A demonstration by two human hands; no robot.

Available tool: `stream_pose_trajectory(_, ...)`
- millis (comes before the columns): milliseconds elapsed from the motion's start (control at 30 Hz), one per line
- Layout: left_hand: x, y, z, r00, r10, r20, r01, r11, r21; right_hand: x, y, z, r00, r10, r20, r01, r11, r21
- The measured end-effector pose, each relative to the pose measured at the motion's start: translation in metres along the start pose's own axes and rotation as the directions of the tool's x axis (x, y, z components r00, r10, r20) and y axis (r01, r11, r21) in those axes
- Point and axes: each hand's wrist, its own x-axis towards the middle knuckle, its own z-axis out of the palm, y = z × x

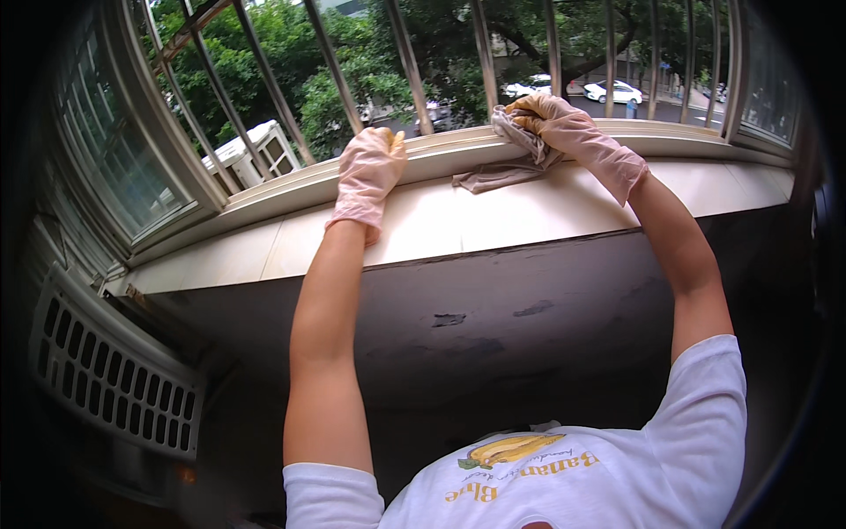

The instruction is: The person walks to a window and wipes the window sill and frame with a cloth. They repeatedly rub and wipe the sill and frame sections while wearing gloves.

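Observation:
Both my hands wear pale pink gloves with yellowish fingers. My right hand [562, 129] grips a grey-brown cloth [512, 175] at the window frame's lower track [449, 140]; the cloth's loose end lies on the pale tiled sill [423, 218]. My left hand [373, 168] rests with curled fingers on the same track, farther left, near the foot of a metal bar. Its fingertips are partly hidden, so whether it grips the frame edge is unclear. Upright metal window bars [406, 59] stand just beyond both hands.
Sliding glass panes stand at the left [125, 145] and right [767, 99]. A white slotted plastic panel [115, 364] is at lower left. Below the sill is a wall [489, 311] with peeling patches. Outside are an air-conditioner unit [254, 155], trees and a white car [613, 92].

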Motion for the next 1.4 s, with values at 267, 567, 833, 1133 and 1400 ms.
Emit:
stream_pose_trajectory(267,0.001,-0.002,-0.005,0.987,-0.090,0.131,0.098,0.994,-0.058,-0.093,0.053,-0.197,0.867,-0.207,-0.452,-0.193,0.698,-0.689)
stream_pose_trajectory(567,0.004,0.010,-0.005,0.993,-0.057,0.103,0.063,0.997,-0.051,-0.169,0.118,-0.372,0.433,-0.066,-0.899,-0.509,0.805,-0.305)
stream_pose_trajectory(833,0.001,0.003,-0.005,0.992,-0.042,0.117,0.043,0.999,-0.002,-0.195,0.030,-0.344,0.422,-0.676,-0.604,0.007,0.669,-0.743)
stream_pose_trajectory(1133,0.000,0.006,-0.007,0.993,-0.052,0.109,0.052,0.999,0.006,-0.128,-0.006,-0.240,0.847,-0.206,-0.489,0.291,0.951,0.103)
stream_pose_trajectory(1400,0.006,-0.009,0.009,0.997,0.035,-0.063,-0.056,0.927,-0.370,-0.077,-0.009,-0.137,0.970,-0.183,-0.158,0.239,0.831,0.503)
